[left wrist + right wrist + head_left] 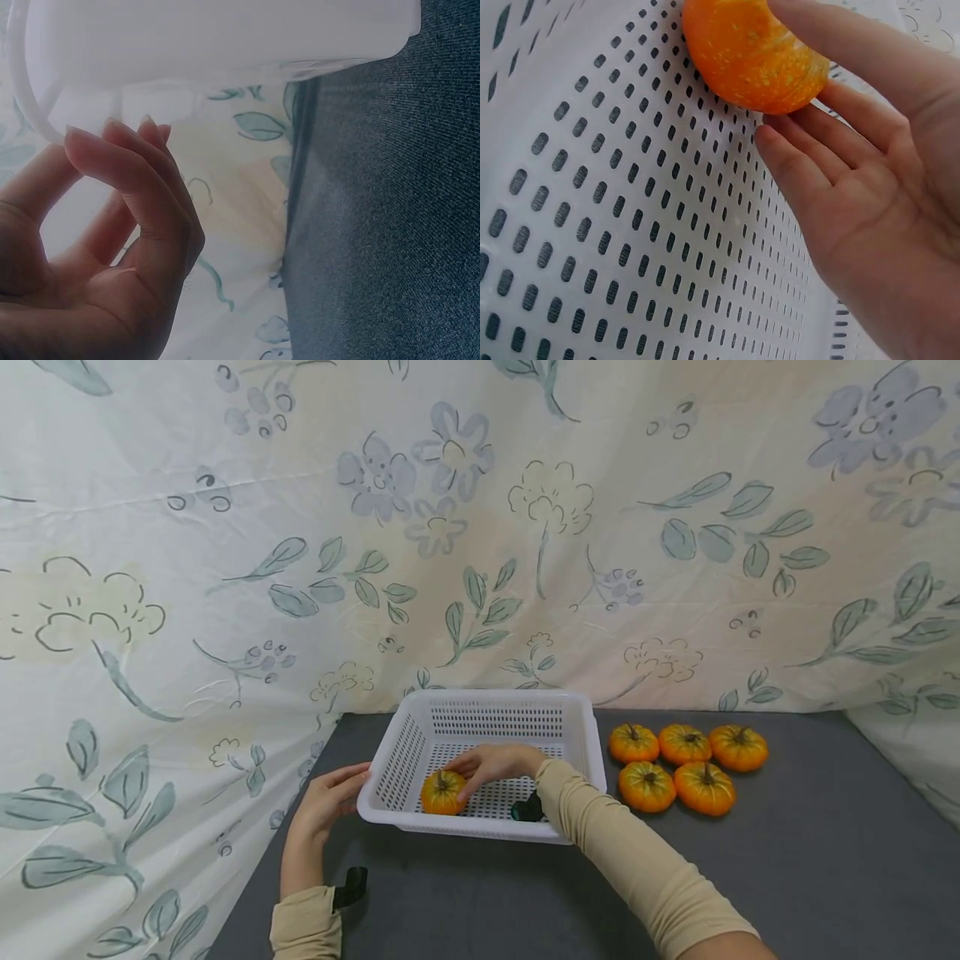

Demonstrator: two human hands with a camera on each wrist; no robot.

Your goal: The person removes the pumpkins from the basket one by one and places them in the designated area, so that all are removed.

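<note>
A white plastic basket (480, 832) with slotted walls stands on the dark table. My right hand (498, 764) reaches down into it and holds a small orange pumpkin (441, 793) at the basket's left side. In the right wrist view the thumb lies over the pumpkin (754, 64) and the fingers (802, 161) are under its edge, close to the perforated floor. Outside the basket, my left hand (324, 806) is at the left rim. The left wrist view shows its thumb and bent fingers (131, 169) pinching the basket's rim (34, 112).
Several more orange pumpkins (705, 787) sit in two rows on the table (810, 860), right of the basket. A dark wrist camera (527, 808) is on the right wrist, over the basket floor. A floral cloth (480, 568) hangs behind and at the left.
</note>
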